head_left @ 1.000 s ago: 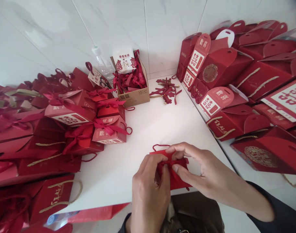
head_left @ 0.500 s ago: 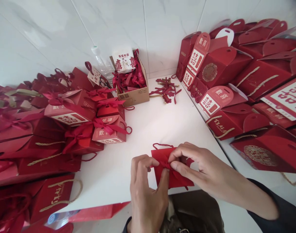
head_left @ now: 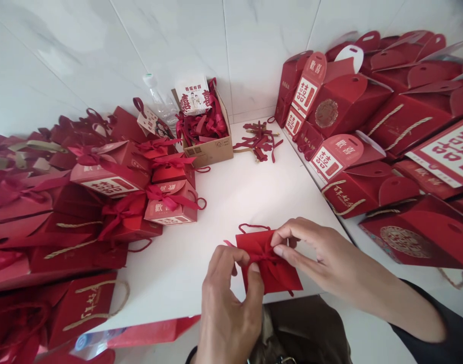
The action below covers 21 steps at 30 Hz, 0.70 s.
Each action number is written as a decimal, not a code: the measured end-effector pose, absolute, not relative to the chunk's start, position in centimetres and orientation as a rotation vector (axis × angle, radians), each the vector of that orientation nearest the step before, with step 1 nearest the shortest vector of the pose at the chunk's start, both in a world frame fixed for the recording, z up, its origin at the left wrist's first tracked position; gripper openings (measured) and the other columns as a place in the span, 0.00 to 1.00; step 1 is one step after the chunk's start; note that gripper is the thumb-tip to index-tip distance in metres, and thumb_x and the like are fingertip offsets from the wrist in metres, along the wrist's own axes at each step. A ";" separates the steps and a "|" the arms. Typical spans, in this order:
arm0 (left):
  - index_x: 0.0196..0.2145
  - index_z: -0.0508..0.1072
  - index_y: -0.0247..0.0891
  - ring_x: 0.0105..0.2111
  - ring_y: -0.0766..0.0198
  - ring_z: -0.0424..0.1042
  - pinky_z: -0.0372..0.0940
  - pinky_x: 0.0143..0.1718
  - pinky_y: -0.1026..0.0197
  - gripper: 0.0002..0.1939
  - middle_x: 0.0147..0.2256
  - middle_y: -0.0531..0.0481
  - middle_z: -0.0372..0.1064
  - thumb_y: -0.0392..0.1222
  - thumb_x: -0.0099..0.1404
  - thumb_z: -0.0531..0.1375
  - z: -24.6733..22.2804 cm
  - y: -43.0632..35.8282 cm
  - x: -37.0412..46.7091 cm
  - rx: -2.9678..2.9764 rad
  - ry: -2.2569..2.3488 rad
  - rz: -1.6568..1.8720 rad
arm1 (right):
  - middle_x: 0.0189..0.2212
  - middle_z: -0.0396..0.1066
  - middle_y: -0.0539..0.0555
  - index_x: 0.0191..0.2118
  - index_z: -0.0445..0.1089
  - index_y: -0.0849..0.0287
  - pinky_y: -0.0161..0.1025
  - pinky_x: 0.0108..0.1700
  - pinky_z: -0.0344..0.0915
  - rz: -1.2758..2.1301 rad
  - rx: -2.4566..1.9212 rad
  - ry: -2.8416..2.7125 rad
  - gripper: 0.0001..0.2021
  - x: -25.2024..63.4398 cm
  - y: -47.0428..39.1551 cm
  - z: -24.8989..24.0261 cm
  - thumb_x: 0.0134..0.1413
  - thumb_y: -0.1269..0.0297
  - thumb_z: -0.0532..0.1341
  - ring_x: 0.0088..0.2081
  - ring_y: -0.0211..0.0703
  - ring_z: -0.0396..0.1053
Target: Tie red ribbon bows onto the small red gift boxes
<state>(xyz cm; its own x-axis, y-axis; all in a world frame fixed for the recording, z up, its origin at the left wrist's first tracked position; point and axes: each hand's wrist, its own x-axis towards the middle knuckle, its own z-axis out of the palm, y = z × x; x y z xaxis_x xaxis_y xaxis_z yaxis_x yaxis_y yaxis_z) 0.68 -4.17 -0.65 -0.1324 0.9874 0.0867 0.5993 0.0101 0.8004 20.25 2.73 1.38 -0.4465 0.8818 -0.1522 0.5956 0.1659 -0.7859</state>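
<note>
A small red gift box (head_left: 252,240) with a cord handle lies near the front edge of the white table. On its top is a red ribbon bow (head_left: 266,259), its knot in the middle. My left hand (head_left: 231,301) curls at the bow's left side, thumb and forefinger closed on the ribbon there. At the right, my right hand (head_left: 318,255) pinches the bow's other side between thumb and forefinger. Part of the box's right side is hidden by my right fingers.
Red boxes with ribbons (head_left: 172,202) crowd the left. More red boxes (head_left: 352,101) are stacked at the right. At the back stand a cardboard box (head_left: 212,149) of ribbons and a clear bottle (head_left: 157,96), beside loose dark-red ribbon pieces (head_left: 259,141).
My right fingers have moved off the knot outward to the right, and my left thumb has drawn back slightly. The bow's knot and loops show more clearly.
</note>
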 end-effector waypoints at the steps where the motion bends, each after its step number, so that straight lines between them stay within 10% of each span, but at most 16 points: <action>1: 0.32 0.65 0.43 0.31 0.62 0.62 0.60 0.34 0.61 0.08 0.29 0.55 0.64 0.34 0.69 0.57 -0.6 -4.3 0.6 1.617 1.803 0.971 | 0.40 0.77 0.48 0.41 0.73 0.48 0.36 0.32 0.66 1.144 -1.425 -2.108 0.08 20.5 2.8 1.2 0.72 0.57 0.57 0.37 0.40 0.75; 21: 0.35 0.71 0.44 0.31 0.62 0.60 0.58 0.32 0.62 0.02 0.31 0.54 0.66 0.40 0.67 0.61 0.0 -4.9 0.1 1.316 1.646 0.937 | 0.38 0.77 0.47 0.41 0.72 0.47 0.33 0.32 0.70 1.113 -1.478 -1.943 0.03 20.2 2.6 1.5 0.66 0.61 0.60 0.37 0.40 0.75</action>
<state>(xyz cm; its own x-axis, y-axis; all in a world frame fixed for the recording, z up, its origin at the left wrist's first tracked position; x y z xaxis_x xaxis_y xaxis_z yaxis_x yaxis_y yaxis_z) 0.13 -4.86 0.00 -0.1273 0.9817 -0.1415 0.3794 0.1801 0.9075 20.18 2.62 1.48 -0.3212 0.9402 -0.1132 0.5734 0.0979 -0.8134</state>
